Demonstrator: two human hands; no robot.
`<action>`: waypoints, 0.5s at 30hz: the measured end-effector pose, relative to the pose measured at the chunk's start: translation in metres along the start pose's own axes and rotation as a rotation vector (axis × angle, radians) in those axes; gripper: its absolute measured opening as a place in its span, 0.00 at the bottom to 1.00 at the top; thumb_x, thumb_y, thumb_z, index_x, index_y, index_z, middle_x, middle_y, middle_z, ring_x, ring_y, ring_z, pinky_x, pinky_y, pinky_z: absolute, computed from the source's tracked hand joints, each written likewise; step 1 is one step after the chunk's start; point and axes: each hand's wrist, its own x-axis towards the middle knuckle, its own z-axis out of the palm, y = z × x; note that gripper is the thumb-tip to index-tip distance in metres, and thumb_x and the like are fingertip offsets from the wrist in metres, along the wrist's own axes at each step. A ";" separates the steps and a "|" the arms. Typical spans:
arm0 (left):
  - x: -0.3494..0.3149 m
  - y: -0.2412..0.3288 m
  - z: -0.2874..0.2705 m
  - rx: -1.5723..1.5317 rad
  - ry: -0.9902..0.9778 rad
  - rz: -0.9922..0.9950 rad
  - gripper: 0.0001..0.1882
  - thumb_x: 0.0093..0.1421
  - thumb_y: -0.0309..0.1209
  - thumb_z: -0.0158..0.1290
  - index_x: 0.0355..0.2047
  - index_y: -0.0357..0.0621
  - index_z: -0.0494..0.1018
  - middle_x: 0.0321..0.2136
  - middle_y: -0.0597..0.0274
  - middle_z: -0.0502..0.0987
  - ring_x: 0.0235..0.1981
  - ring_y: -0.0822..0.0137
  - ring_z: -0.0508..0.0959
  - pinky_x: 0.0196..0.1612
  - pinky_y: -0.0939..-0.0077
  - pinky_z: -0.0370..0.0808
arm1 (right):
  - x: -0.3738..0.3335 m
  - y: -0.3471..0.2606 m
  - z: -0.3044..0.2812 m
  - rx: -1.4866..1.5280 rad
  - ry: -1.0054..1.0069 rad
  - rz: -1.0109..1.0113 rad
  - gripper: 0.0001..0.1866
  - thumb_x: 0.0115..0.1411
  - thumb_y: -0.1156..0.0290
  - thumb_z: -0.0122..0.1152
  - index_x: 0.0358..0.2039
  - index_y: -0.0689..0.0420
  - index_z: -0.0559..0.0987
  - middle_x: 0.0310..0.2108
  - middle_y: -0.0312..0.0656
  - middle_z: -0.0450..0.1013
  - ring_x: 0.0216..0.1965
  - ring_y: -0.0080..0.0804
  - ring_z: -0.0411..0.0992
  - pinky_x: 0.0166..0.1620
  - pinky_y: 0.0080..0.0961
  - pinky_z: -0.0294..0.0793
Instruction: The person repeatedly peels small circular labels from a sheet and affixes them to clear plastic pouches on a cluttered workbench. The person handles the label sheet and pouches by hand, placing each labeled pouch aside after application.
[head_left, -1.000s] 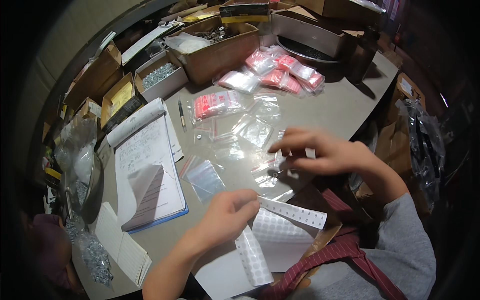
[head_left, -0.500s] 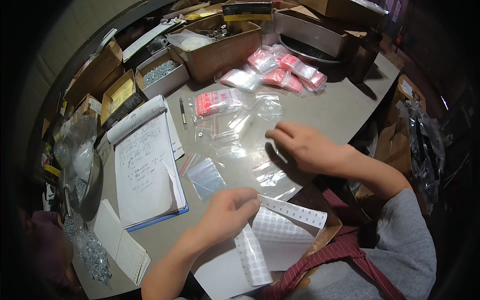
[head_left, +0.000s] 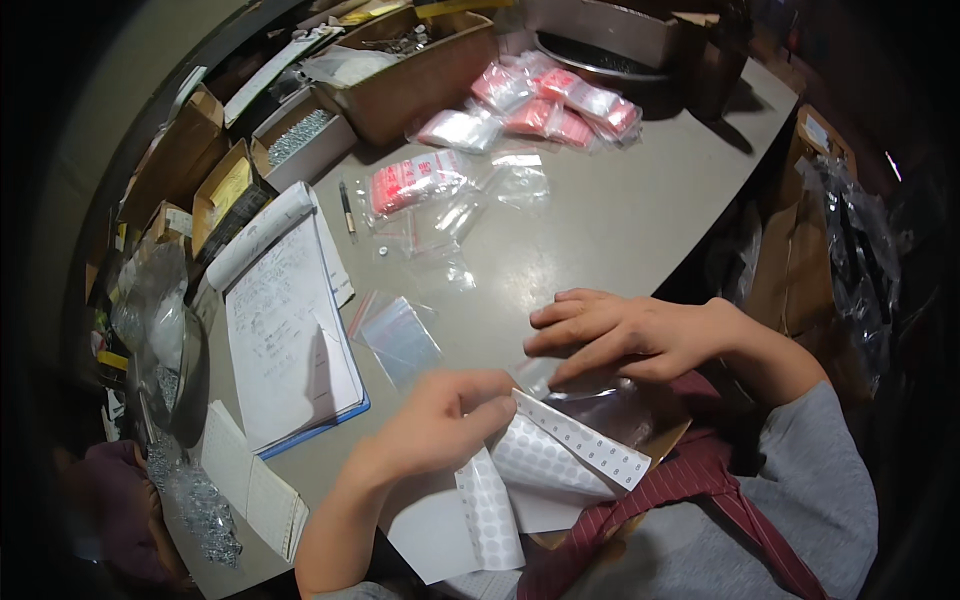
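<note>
Sticker sheets [head_left: 555, 455], white with rows of round dots, hang in curled strips over white paper [head_left: 430, 530], at the near edge of the grey bench [head_left: 620, 225], in front of the person's chest. The left hand [head_left: 455, 415] grips their upper end between thumb and fingers. The right hand [head_left: 630, 335] is open, palm down, fingers loosely spread over clear plastic bags [head_left: 610, 403]; whether it touches them cannot be told. Judging by the layout, the work is partway along: some bags are gathered under the right hand, while smaller bags [head_left: 450, 268] lie loose farther off; how much is left cannot be counted. Beyond are a notepad [head_left: 285, 320], a pen [head_left: 347, 210], red-printed packs [head_left: 415, 183] and a box of small metal parts [head_left: 300, 138]. Cardboard boxes [head_left: 430, 88] crowd the back and left, and the room's edges fall dark
</note>
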 end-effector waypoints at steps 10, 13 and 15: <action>0.003 -0.006 0.001 -0.120 0.129 -0.021 0.09 0.69 0.31 0.53 0.36 0.37 0.77 0.21 0.78 0.68 0.21 0.85 0.64 0.22 0.83 0.59 | -0.022 -0.045 0.009 0.510 0.397 0.393 0.17 0.61 0.68 0.65 0.48 0.64 0.81 0.47 0.48 0.78 0.48 0.38 0.78 0.50 0.33 0.78; 0.007 -0.010 0.003 -0.155 0.287 0.058 0.09 0.69 0.31 0.54 0.36 0.36 0.77 0.21 0.77 0.68 0.21 0.85 0.64 0.23 0.83 0.60 | -0.016 -0.045 0.009 0.219 0.428 0.407 0.23 0.60 0.63 0.66 0.52 0.62 0.76 0.46 0.46 0.76 0.45 0.41 0.78 0.48 0.33 0.77; 0.009 -0.007 -0.001 -0.189 0.326 0.036 0.09 0.68 0.31 0.55 0.36 0.36 0.77 0.22 0.77 0.69 0.22 0.85 0.65 0.24 0.84 0.61 | -0.011 -0.044 0.014 0.082 0.453 0.407 0.23 0.60 0.62 0.65 0.52 0.62 0.76 0.45 0.49 0.76 0.45 0.44 0.78 0.46 0.34 0.77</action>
